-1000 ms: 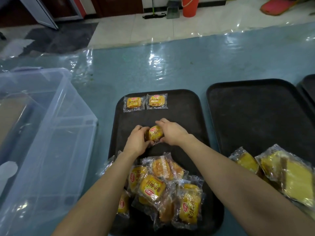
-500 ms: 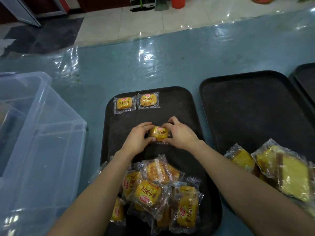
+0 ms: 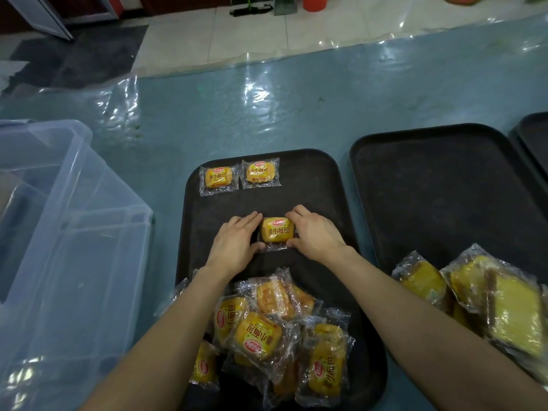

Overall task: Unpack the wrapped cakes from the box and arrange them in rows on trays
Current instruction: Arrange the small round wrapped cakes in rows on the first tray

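Note:
A yellow wrapped cake [image 3: 278,229] lies label-up in the middle of the black tray [image 3: 320,185]. My left hand [image 3: 237,244] holds its left side, thumb below and fingers above. My right hand [image 3: 317,234] holds its right side the same way. Two wrapped cakes [image 3: 218,177] [image 3: 261,172] lie side by side in a row at the tray's far left corner. A loose pile of several wrapped cakes [image 3: 264,333] covers the tray's near end, between my forearms.
A clear plastic box [image 3: 68,232] stands on the left. A second black tray [image 3: 444,185] lies to the right, with larger wrapped cake slices [image 3: 501,304] heaped at its near end. A third tray's edge [image 3: 530,134] shows at far right. Blue plastic-covered table beyond.
Both hands have turned the cake flat and label-up on the tray, and now hold it by its sides. The camera has tilted slightly.

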### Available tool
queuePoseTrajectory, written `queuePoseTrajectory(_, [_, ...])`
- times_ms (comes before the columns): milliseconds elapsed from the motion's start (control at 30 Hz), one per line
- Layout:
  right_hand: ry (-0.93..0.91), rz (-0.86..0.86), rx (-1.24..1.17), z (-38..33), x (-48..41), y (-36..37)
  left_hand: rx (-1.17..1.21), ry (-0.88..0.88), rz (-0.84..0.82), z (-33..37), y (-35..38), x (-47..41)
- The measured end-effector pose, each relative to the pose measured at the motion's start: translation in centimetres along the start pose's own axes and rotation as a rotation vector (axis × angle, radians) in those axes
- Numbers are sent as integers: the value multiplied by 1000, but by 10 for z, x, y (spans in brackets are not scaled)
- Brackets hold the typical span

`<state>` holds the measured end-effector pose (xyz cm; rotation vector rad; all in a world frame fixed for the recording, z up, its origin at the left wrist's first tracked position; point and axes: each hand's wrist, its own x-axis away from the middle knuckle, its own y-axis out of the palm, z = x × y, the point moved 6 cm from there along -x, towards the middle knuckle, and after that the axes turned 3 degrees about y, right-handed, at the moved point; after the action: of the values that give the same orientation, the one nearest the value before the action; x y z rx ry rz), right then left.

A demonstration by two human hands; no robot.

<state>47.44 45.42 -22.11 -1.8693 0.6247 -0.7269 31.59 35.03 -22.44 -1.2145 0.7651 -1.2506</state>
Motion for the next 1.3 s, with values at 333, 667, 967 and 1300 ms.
queuePoseTrajectory(333, [110,123,77,39,-1,-25,-156,126,73,45,-5,-40])
queuePoseTrajectory(667, [138,169,83,72,-92,-58,-213,-4,139,46,-13,-140])
queuePoseTrajectory(967, [155,323,139,81,-100,-70,-126,-53,249,29,-12,-138])
queuePoseTrajectory(1300, [149,246,22,63,-63,4,-171,-148,117,14,29,-111])
